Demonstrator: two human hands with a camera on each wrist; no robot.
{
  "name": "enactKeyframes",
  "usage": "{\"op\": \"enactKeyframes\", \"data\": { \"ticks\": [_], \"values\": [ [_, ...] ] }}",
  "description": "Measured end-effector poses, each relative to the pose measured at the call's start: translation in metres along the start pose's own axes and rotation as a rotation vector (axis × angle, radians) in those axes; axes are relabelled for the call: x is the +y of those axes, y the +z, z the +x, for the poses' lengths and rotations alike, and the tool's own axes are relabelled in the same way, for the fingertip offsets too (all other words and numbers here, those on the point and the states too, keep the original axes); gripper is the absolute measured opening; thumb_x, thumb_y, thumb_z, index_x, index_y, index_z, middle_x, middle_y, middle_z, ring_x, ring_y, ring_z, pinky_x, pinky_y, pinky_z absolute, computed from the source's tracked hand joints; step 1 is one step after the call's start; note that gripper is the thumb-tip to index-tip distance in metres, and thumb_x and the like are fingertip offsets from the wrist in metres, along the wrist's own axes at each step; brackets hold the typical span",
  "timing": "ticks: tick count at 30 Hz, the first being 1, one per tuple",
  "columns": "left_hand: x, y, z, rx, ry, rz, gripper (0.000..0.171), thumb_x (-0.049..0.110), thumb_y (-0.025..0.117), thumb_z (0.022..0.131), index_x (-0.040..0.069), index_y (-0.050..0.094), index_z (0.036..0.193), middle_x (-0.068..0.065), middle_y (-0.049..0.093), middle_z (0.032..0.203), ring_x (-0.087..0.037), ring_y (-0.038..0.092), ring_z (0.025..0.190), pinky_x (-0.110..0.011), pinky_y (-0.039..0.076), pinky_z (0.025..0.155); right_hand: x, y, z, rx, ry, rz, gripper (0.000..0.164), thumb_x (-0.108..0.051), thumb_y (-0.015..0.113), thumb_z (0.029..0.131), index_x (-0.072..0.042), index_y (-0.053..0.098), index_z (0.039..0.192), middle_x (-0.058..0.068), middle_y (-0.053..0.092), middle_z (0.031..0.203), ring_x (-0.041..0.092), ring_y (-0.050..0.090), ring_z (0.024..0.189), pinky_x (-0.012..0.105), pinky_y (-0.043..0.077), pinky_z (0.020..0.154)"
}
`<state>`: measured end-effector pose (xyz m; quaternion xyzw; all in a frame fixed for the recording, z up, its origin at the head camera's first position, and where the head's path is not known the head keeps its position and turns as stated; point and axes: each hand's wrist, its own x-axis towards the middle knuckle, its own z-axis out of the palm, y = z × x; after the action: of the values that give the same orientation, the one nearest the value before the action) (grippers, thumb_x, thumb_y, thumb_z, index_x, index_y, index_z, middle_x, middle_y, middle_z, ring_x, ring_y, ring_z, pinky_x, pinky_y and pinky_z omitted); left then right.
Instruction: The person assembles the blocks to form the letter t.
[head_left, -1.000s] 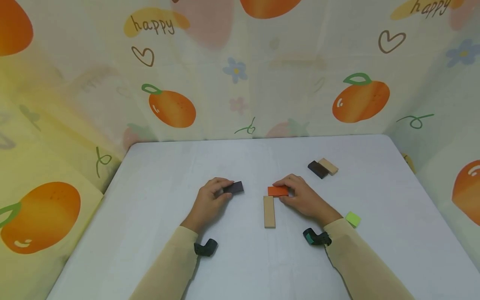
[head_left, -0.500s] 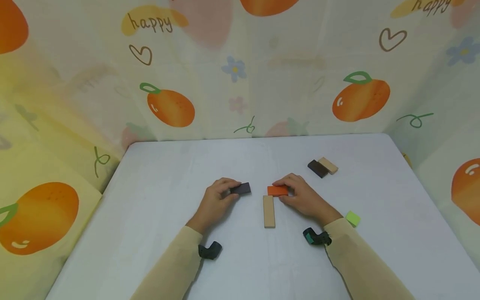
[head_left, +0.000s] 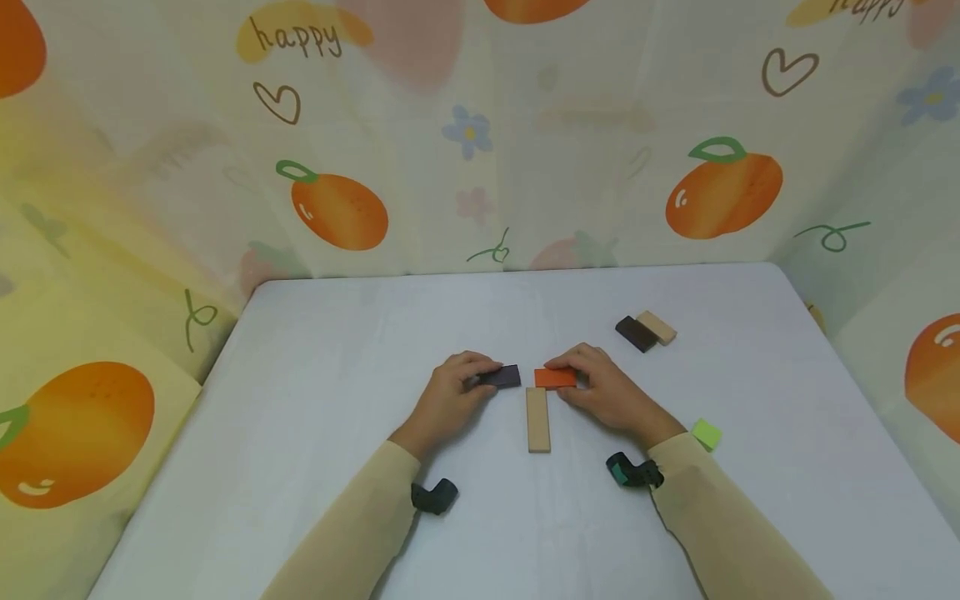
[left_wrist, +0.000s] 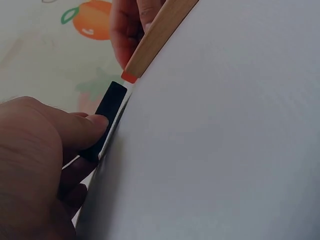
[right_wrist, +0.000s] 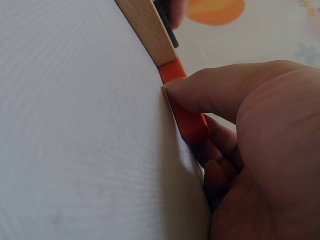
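Between thumb and fingers, my left hand (head_left: 450,396) pinches a black wooden block (head_left: 504,377), its free end pointing right. A narrow gap parts that end from an orange block (head_left: 553,378), which my right hand (head_left: 606,392) pinches by its long sides. Lengthwise toward me lies a natural wood block (head_left: 537,421); its far end meets the near side of the orange block, by the left end. In the right wrist view the thumb presses the orange block (right_wrist: 186,110) right beside the wood block (right_wrist: 150,32). The left wrist view shows the black block (left_wrist: 111,102) under the left thumb.
At the back right, a dark brown block (head_left: 636,333) leans against or overlaps a pale wood block (head_left: 657,327); I cannot tell which. A lime green block (head_left: 707,435) lies beside the right sleeve. All are on a white table (head_left: 337,333) with a patterned cloth behind.
My left hand has moved right with the black block, narrowing the gap to the orange block. The black block has turned straighter. My right hand and the orange block stay in place.
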<state>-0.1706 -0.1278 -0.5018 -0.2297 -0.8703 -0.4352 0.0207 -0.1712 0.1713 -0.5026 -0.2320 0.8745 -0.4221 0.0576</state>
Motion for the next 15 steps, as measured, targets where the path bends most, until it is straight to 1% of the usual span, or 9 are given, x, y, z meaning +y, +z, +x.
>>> {"op": "enactKeyframes", "data": {
  "ticks": [5,12,15],
  "values": [
    [0.0013,0.0047,0.0043,-0.026,0.017,0.014,0.034,0.000,0.083,0.095,0.005,0.080,0.129,-0.002,0.073,0.127,-0.026,0.063,0.124,-0.045,0.053,0.108,0.0000,0.0002,0.0000,0.000,0.002,0.027,0.038,-0.005,0.079,0.100,-0.012,0.073,0.137,0.001,0.064,0.128,0.027,0.052,0.127,0.051,0.045,0.109],
    [0.0016,0.0069,0.0070,-0.037,0.050,0.027,0.033,0.000,0.085,0.094,0.004,0.081,0.127,-0.003,0.075,0.125,-0.025,0.063,0.115,-0.044,0.055,0.101,-0.0005,-0.0001,-0.0001,0.005,-0.001,0.034,0.037,-0.007,0.078,0.101,-0.012,0.074,0.137,0.000,0.063,0.128,0.027,0.051,0.126,0.051,0.045,0.108],
    [0.0019,0.0077,0.0082,-0.059,0.047,0.036,0.034,0.001,0.084,0.095,0.005,0.081,0.128,-0.003,0.075,0.126,-0.025,0.063,0.115,-0.044,0.055,0.100,0.0007,0.0004,0.0000,0.005,0.006,0.027,0.037,-0.007,0.078,0.101,-0.013,0.074,0.137,0.000,0.063,0.128,0.027,0.051,0.126,0.051,0.045,0.108]
  ]
}}
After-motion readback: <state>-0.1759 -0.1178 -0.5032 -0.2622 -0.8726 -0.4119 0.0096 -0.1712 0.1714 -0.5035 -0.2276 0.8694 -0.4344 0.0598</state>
